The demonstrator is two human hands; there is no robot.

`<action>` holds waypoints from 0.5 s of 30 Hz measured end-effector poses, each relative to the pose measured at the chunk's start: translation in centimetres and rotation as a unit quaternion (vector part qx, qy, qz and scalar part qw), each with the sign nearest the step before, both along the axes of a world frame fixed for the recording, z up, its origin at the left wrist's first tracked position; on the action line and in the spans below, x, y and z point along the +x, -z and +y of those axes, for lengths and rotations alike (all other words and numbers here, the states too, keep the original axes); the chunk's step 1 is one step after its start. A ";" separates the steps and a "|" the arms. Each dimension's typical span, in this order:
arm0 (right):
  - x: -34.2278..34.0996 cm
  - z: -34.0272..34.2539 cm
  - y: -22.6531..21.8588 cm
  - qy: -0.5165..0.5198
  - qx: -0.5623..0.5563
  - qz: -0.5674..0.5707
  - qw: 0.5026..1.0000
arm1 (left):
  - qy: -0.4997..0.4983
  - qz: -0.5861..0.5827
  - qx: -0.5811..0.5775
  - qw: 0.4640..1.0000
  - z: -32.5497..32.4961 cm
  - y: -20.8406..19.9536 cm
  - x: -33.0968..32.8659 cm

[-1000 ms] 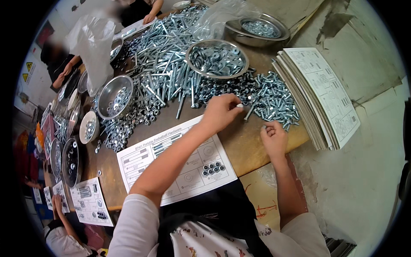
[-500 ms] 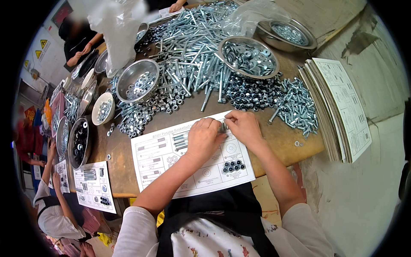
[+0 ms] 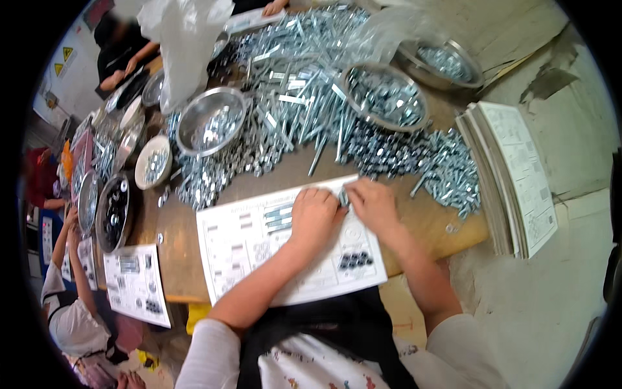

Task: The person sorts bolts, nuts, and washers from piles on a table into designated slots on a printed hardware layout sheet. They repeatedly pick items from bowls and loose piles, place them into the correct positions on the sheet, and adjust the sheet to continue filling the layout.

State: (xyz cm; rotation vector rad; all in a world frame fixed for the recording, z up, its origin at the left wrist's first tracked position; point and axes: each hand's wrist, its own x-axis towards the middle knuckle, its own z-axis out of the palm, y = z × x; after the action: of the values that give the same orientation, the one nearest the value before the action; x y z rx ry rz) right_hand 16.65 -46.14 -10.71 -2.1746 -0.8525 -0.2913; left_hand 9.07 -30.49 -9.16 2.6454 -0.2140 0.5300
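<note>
My left hand (image 3: pixel 314 217) and right hand (image 3: pixel 374 204) are curling in around small metal hardware (image 3: pixel 343 196) over the printed diagram sheet (image 3: pixel 327 249); whether either is pinching, I can't tell.

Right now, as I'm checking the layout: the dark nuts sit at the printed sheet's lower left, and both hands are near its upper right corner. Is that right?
Not quite: the head view shows the dark nuts at the printed sheet's lower right, not its lower left. The left hand and right hand are indeed near its upper right corner.
</note>
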 end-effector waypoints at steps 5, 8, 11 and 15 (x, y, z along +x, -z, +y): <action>0.2 -0.6 -2.4 0.001 0.027 0.149 0.988 | 0.014 0.019 0.009 1.000 -0.2 -1.2 0.1; 3.6 -1.2 -5.0 0.096 0.089 0.053 0.990 | 0.020 0.023 -0.015 0.999 -0.1 -2.0 0.0; 9.7 -1.6 -8.2 0.163 0.110 -0.047 0.979 | 0.024 0.013 -0.050 0.998 0.2 -2.3 0.1; 16.7 -1.4 -9.0 0.198 -0.030 -0.059 0.978 | 0.056 0.020 -0.064 0.996 1.6 -2.8 -0.9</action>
State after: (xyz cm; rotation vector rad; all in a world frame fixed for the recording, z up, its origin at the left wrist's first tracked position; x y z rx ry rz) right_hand 33.37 -47.53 -1.73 -2.3947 -0.4865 -0.6031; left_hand 8.21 -28.90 -6.38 2.5003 -0.3047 0.4379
